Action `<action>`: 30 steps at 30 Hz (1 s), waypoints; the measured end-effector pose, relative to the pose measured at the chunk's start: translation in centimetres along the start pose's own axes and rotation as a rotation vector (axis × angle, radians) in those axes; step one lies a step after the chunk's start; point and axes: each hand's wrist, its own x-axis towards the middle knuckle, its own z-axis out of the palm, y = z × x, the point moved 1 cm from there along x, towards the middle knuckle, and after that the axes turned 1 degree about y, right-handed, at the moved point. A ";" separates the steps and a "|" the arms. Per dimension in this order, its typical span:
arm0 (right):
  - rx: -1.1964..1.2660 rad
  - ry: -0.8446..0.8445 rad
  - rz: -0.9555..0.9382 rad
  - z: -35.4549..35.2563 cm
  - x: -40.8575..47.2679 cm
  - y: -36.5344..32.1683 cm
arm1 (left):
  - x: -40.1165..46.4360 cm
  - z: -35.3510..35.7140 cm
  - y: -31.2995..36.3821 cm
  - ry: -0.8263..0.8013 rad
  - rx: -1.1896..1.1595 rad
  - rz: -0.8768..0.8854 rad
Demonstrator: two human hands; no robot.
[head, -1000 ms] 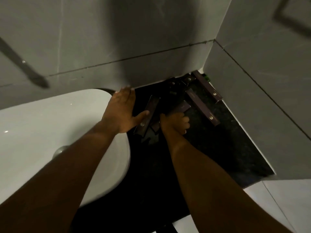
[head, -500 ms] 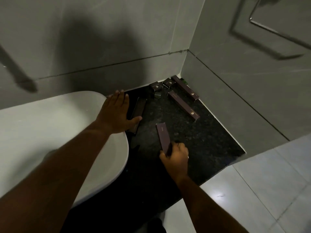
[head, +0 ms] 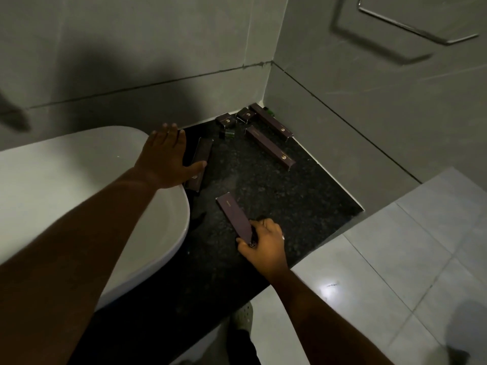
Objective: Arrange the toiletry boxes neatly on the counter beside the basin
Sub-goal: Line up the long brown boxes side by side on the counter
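Several dark purple toiletry boxes lie on the black speckled counter [head: 274,196]. My right hand [head: 264,245] grips the near end of one long flat box [head: 234,217] near the counter's front. My left hand [head: 164,156] rests flat on the basin rim, fingers spread, its thumb touching another long box [head: 200,164] beside the basin. Two more long boxes [head: 270,147] [head: 271,121] lie angled toward the back corner. Two small square boxes [head: 226,121] [head: 245,115] sit against the back wall.
The white basin [head: 79,196] fills the left. Grey tiled walls [head: 355,106] close the counter at the back and right. A small dark green bottle [head: 229,133] lies near the small boxes. Pale floor tiles [head: 395,259] lie beyond the counter's front edge. A metal rail [head: 411,25] hangs on the right wall.
My right hand pulled one long box out of the pile at the back toward the counter's front. My left hand stayed on the basin rim. The camera pulled back.
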 end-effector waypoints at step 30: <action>-0.115 -0.119 -0.002 0.1 15.9 -6.6 | 1.4 0.5 -1.5 0.124 -0.138 -0.001</action>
